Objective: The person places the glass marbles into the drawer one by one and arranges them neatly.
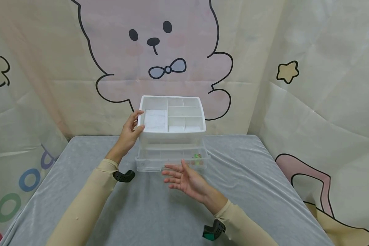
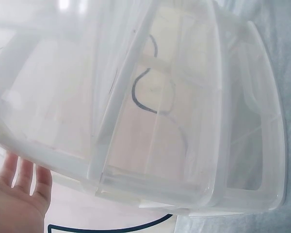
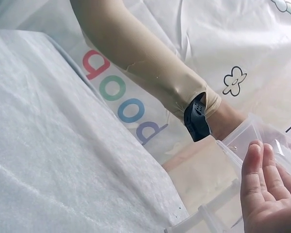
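Note:
A clear plastic drawer box (image 1: 172, 140) with a white compartment tray (image 1: 155, 120) on top stands on the table. My left hand (image 1: 130, 131) holds the tray's left edge, thumb at the front corner and fingers along the side. In the left wrist view the left hand (image 2: 22, 194) has its fingertips against the clear plastic side. The bottom drawer (image 1: 150, 166) juts out at the front, with small green and reddish items (image 1: 197, 159) at its right end. My right hand (image 1: 190, 182) is just in front of that drawer, palm turned up, fingers extended and holding nothing.
A grey cloth (image 1: 240, 191) covers the table, wrinkled at the right. Behind the box hangs a backdrop (image 1: 184, 37) with a bear drawing, and printed fabric walls (image 1: 326, 112) stand at both sides. Black bands (image 1: 124, 176) sit on both wrists.

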Demonstrator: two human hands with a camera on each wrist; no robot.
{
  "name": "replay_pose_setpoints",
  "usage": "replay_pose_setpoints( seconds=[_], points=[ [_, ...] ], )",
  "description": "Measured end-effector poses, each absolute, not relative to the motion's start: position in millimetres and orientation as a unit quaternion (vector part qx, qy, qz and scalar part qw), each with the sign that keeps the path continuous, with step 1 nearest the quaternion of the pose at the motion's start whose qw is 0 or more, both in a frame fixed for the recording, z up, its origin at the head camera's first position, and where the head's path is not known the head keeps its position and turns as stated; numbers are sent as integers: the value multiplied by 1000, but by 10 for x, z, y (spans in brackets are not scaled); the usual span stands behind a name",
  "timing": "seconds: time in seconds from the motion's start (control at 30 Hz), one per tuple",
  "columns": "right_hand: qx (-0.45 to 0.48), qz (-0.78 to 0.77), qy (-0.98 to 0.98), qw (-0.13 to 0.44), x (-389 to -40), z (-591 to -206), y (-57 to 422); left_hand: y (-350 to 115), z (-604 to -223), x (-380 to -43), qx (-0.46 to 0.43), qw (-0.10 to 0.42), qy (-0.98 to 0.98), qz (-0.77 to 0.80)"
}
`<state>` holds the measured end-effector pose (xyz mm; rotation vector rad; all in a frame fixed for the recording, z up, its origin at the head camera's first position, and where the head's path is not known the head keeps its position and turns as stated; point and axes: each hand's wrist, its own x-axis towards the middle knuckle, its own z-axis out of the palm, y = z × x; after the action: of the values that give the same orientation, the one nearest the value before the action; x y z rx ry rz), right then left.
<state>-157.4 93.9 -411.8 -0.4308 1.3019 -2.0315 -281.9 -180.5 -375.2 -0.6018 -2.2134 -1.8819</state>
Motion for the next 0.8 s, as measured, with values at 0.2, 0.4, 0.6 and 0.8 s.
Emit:
replay_pose_setpoints(
  seconds=[0.2, 0.4, 0.6, 0.8],
  points=[
    [-162, -774, 511, 336, -1626, -4109, 938, -1802, -3743, -2812, -203, 88, -744, -630],
    [-155, -780, 507, 333, -1672, -4105, 916, -1798, -3739, -2808, -202, 89, -743, -632],
    [-165, -782, 504, 328, -1710, -4116, 896, -1803, -3741, -2802, -199, 88, -746, -630],
    [-162, -779, 510, 326, -1748, -4119, 881, -1800, -3740, -2803, -199, 87, -747, -629]
  ],
)
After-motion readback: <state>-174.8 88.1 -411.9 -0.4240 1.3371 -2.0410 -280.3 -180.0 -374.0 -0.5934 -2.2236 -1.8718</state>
